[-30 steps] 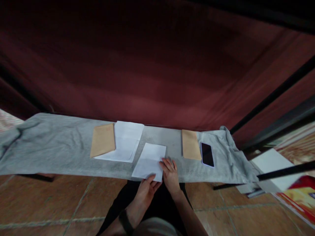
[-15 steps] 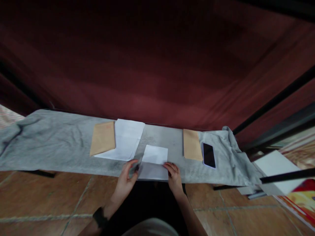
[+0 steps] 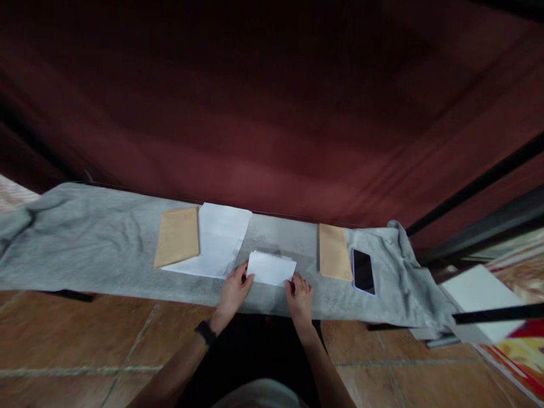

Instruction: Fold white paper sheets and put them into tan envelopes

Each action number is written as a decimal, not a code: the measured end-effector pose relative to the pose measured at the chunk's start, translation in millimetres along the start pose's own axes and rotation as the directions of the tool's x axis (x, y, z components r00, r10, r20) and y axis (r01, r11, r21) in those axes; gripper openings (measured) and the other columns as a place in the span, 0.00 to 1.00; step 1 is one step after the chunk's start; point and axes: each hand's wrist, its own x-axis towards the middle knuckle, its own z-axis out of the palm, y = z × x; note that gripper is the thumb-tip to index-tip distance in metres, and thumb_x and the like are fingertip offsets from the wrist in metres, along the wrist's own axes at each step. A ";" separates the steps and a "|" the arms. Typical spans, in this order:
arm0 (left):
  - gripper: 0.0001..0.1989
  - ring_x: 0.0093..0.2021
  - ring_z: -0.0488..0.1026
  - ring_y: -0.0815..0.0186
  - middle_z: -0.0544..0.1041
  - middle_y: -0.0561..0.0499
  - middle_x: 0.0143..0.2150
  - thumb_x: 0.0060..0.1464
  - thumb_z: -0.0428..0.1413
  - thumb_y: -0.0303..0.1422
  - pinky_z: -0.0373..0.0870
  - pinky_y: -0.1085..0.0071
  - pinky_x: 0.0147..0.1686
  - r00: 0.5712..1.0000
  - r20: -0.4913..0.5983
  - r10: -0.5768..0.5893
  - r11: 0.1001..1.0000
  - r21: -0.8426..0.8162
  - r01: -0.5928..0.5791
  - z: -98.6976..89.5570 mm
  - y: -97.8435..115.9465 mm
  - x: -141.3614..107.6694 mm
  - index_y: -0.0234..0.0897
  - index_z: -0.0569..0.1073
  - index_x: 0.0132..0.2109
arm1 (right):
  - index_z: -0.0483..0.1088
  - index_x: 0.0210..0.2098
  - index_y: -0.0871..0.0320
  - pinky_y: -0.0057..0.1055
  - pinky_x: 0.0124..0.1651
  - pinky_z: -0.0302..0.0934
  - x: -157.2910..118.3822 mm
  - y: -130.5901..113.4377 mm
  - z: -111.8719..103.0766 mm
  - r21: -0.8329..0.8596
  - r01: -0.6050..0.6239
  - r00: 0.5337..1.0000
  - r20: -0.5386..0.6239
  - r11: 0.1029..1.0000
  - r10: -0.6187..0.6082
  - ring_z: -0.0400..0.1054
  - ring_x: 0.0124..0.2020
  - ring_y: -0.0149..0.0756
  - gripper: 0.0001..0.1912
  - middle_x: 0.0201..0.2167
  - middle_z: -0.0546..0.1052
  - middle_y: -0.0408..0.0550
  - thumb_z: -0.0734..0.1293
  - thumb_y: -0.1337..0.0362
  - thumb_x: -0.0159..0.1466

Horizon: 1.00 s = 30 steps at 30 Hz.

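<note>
A white sheet of paper (image 3: 271, 268), folded over on itself, lies in front of me on the grey cloth. At its left edge my left hand (image 3: 237, 288) pinches the fold between thumb and fingers. My right hand (image 3: 300, 294) grips the lower right corner, fingers curled around it. Left of the folded sheet lie larger loose white papers (image 3: 217, 241), partly under a brown envelope (image 3: 178, 237).
Grey cloth (image 3: 106, 243) covers a narrow table against a dark red panel (image 3: 263, 141). To the right lie another brown envelope (image 3: 335, 252) and a phone (image 3: 363, 272). A white board (image 3: 482, 303) and a black bar (image 3: 501, 314) stand beyond the table's right end.
The near half of the paper has been folded up over the far half. Both hands have closed on its sides, and my left hand has moved up and right to reach it.
</note>
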 end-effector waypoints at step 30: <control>0.29 0.70 0.57 0.58 0.61 0.39 0.70 0.64 0.43 0.26 0.53 0.56 0.68 0.822 0.316 0.473 0.652 0.502 -0.568 30.6 46.4 -34.4 0.32 0.53 0.71 | 0.62 0.65 0.62 0.46 0.68 0.50 0.8 -5.6 2.5 -0.034 0.325 0.930 0.193 0.945 -0.313 0.56 0.67 0.42 0.25 0.66 0.65 0.56 0.52 0.69 0.71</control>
